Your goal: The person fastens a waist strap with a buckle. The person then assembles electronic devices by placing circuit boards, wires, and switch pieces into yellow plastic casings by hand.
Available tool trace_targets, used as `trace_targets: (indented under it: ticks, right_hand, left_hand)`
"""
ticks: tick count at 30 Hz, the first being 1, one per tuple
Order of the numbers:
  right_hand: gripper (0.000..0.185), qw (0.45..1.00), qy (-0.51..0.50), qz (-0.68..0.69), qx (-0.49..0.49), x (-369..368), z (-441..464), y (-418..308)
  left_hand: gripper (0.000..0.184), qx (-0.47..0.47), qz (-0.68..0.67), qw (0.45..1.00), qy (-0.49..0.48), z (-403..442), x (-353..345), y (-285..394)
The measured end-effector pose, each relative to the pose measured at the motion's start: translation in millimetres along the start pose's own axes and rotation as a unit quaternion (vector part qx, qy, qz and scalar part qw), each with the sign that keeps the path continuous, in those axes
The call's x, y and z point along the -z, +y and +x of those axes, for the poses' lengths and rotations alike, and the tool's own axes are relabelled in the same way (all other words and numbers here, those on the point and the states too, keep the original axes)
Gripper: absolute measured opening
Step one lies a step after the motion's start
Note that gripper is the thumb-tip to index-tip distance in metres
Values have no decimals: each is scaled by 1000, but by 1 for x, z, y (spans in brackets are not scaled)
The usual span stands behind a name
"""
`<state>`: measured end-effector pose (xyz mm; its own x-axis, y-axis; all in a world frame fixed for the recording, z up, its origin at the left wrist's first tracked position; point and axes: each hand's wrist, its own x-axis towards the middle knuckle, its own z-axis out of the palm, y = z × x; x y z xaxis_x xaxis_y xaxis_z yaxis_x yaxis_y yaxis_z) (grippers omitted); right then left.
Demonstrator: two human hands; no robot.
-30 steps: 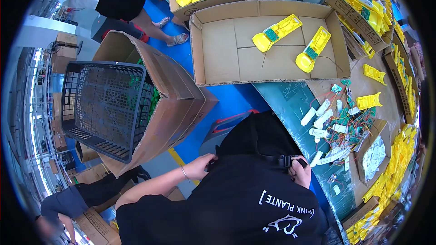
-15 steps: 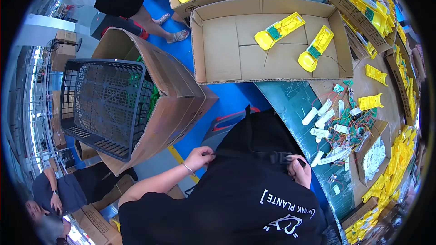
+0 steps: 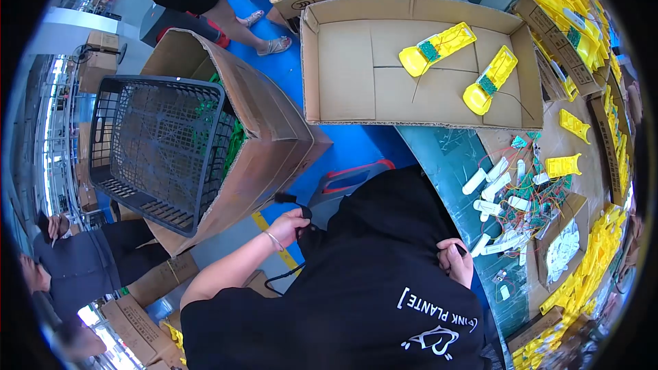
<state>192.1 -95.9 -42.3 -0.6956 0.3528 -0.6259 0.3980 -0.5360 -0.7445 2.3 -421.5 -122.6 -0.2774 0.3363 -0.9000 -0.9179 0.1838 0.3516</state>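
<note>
Left hand (image 3: 288, 227) clamped on a black strap (image 3: 306, 213) beside the black shirt (image 3: 329, 308), right hand (image 3: 455, 258) held apart, curled near the edge of the desk (image 3: 433, 151), its hold unclear, white parts (image 3: 474, 181) scattered beyond.

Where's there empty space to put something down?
Left of the two yellow shells, the box is bare. The green table has a bare strip between that box and the white pieces. It's crowded around those pieces and the piled yellow parts at right.
</note>
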Motion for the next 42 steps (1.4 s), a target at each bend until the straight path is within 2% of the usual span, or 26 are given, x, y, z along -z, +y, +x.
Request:
trace_targets:
  ticks: [4, 6, 7, 8, 10, 14, 16, 18, 20, 24, 27, 30, 32, 34, 36, 37, 39, 40, 42]
  right_hand:
    - [28, 1000, 2, 5, -4, -2, -1, -2]
    - [27, 1000, 0, 8, -1, -1, 0, -1]
    - [27, 1000, -2, 12, 2, 0, 1, 0]
    - [27, 1000, -2, 13, 3, 0, 1, 1]
    - [26, 999, -16, 38, 8, 0, 2, 2]
    - [25, 998, -11, 59, 8, 3, -1, 4]
    - [26, 989, -39, 143, 7, 7, -1, 5]
    - [27, 986, -60, 156, 16, 11, 1, 5]
    - [28, 971, -128, 204, 10, 13, 2, 4]
    - [33, 966, -168, 197, -2, 13, 5, 1]
    - [34, 967, -170, 187, -21, 13, 5, 0]
    - [34, 969, -163, 179, -45, 11, 5, -3]
    - [35, 977, -144, 151, -50, 6, 6, -5]
    - [36, 983, -122, 125, -53, 1, 7, -5]
    - [36, 989, -107, 93, -51, 0, 7, -5]
    - [36, 989, -106, 93, -49, 2, 8, -5]
    - [34, 983, -158, 84, -34, 6, 10, -2]
    - [34, 984, -155, 87, -32, 7, 11, 0]
    - [29, 965, -234, 116, -24, 8, 16, 0]
  left_hand:
    - [13, -3, 10, 1000, -28, 0, 1, 11]
    - [20, -43, -77, 996, -24, -1, -5, 22]
    - [28, -27, -71, 996, -56, -4, -8, 22]
    - [28, -28, -70, 996, -56, -3, -11, 20]
    - [30, -3, 37, 997, -72, -2, -28, 25]
    - [19, 24, 97, 992, -78, -3, -39, 33]
    - [17, 25, 94, 991, -94, -1, -36, 32]
    - [15, 27, 95, 989, -107, -1, -33, 34]
    - [17, -3, 115, 986, -119, -1, -36, 38]
    - [16, -26, 115, 990, -76, -12, -55, 61]
    - [16, -40, 109, 990, -75, -7, -52, 63]
    - [14, -86, 104, 987, -88, -6, -55, 65]
    - [15, -146, 93, 984, -50, -5, -60, 67]
    - [15, -162, 111, 978, -72, -3, -61, 71]
    - [17, -184, 127, 974, -25, 0, -65, 71]
    - [17, -185, 128, 974, -27, 0, -68, 73]
    - [20, -101, 128, 986, -18, -1, -78, 78]
    - [20, -100, 132, 986, -21, 0, -85, 80]
    - [23, -96, 198, 975, -36, 2, -103, 84]
